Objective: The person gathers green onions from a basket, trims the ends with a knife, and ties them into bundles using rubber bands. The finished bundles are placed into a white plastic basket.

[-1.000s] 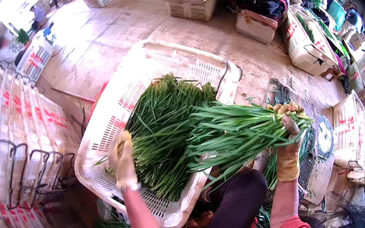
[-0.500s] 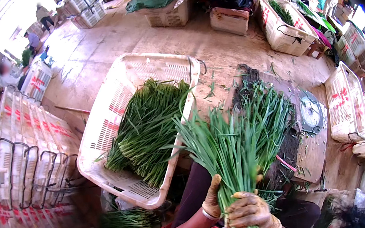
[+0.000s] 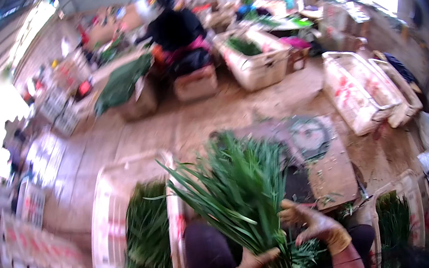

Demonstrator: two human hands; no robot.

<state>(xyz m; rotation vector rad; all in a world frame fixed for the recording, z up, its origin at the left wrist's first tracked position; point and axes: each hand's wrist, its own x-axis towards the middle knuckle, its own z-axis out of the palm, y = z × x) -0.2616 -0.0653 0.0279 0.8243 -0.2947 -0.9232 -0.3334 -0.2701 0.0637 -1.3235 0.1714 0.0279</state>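
Note:
A large bunch of long green garlic chives (image 3: 235, 191) fans out in front of me, leaves pointing up and to the left. Low on its stems, my left hand (image 3: 256, 264) in a pale yellow glove is wrapped round it. My right hand (image 3: 321, 226), gloved too, is just right of the stems with fingers apart and nothing held. On the left, a white plastic crate (image 3: 178, 247) holds more garlic chives (image 3: 149, 232) in a thick layer. Loose greens (image 3: 306, 257) lie beneath my right hand.
Beyond my hands lies a brown board (image 3: 334, 178) with leaf scraps and a round dark-rimmed piece (image 3: 310, 137). A crate of greens (image 3: 393, 219) is at lower right; white crates (image 3: 360, 90) stand farther off. A person in dark clothes (image 3: 173, 28) sits across the floor.
My view has tilted up and swung right, showing more of the room. My right hand has let go of the stems and opened; the left still grips the bunch, now leaning left.

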